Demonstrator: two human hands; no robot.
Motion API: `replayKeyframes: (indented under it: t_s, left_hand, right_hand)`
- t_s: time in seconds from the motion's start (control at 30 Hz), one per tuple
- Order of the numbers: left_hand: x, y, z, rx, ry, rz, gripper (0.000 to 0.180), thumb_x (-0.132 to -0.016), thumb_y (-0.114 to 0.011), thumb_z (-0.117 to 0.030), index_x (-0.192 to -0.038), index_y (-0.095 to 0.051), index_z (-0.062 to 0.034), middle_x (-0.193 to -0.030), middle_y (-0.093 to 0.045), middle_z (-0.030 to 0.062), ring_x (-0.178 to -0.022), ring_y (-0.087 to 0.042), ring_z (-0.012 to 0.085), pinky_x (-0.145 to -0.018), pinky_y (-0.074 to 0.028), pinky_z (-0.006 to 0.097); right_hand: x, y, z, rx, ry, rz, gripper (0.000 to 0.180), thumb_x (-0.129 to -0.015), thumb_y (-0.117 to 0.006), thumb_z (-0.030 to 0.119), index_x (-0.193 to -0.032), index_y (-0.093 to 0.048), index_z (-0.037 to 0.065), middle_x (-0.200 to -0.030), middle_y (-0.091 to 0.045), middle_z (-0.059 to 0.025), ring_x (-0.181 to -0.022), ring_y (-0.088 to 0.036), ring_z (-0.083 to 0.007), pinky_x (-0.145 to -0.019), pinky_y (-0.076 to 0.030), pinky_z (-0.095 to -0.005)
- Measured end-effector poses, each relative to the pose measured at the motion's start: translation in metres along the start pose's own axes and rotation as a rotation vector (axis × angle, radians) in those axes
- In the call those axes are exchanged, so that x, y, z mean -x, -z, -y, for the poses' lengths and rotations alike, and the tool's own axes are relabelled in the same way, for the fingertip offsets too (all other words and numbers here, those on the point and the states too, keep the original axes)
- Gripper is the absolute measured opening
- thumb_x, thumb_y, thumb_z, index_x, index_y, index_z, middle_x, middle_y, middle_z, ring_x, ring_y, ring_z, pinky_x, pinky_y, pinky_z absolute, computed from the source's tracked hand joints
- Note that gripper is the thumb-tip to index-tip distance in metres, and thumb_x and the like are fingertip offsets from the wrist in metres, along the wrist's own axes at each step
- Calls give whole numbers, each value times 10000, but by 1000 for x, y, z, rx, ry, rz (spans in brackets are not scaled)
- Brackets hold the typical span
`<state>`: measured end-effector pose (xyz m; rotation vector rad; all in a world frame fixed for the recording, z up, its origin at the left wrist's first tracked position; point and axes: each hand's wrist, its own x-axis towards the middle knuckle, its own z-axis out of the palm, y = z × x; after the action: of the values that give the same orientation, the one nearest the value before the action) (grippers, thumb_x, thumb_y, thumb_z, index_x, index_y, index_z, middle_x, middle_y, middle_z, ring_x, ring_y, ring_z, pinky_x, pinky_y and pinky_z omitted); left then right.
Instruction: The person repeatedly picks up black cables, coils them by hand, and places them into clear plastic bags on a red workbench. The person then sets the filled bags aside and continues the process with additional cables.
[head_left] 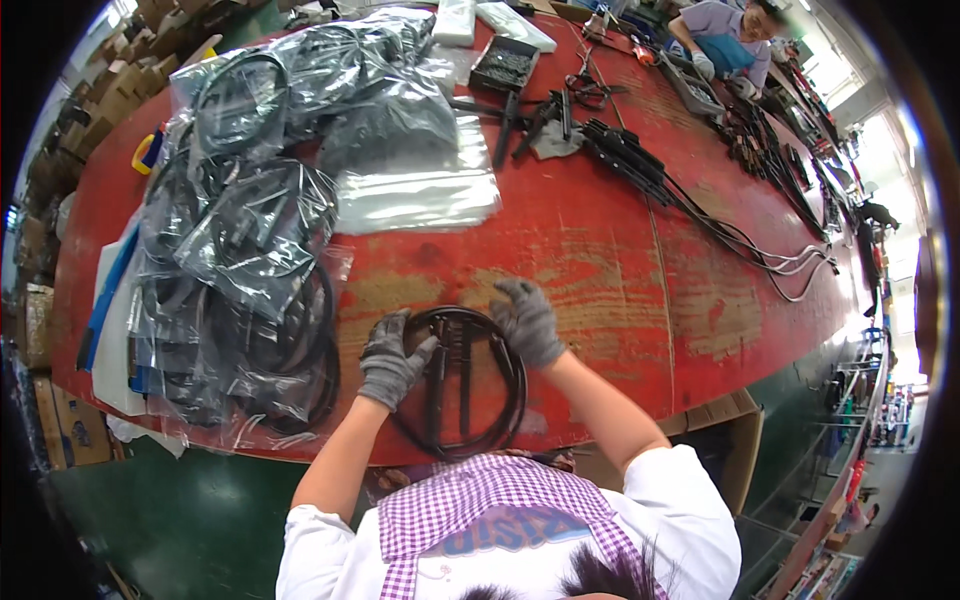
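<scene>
Coil of black cable on the red bench between two gray-gloved hands, with bagged coils heaped to the left.
The coil lies near the bench's front edge, dark rod-like parts inside its ring. The left hand is at its upper left, thumb spread away from the fingers; the right hand is at the upper right rim, fingers parted — whether it grips the cable I cannot tell. Clear plastic bags in the heap hold black cable coils; flat clear bags lie just beside them. Farther back, a dark tray contains small dark pieces — and a gray tray, near a co-worker, holds parts too small to make out.
</scene>
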<state>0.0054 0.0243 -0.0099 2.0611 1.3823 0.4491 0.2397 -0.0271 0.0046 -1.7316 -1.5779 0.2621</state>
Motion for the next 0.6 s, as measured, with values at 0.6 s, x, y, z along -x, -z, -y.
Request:
replayKeyframes:
  t_s: [0.6]
  left_hand:
    - [-74,-12,14,647,275,37,166,-815,-591,-112,-957,-620,-32,-855,-644,50,-761,-582,105,-701,-469,250]
  right_hand:
    - [-201,-110,-32,100,89,391,225,-685,-664,338,-783,-672,136,-859,-597,-124,-897,-541,-304,-818,-425,-388]
